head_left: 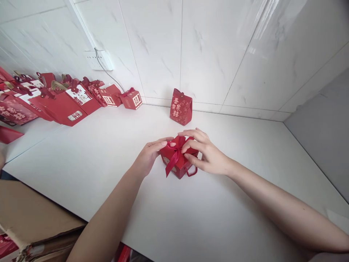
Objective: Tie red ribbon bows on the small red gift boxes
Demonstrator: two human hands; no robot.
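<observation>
The left hand (148, 156) curves against the left side of the small red box (180, 171), thumb over its top; the right hand (208, 154) has thumb and forefinger nearly together at the ribbon (172, 164) knot. Whether either grips, I cannot tell. The box sits mid-table (163, 214), clear of the edges. It looks like light, crushable card (the ribbon probably slippery), best held by its lower walls. Near the far edge stands a taller box (180, 109).
</observation>
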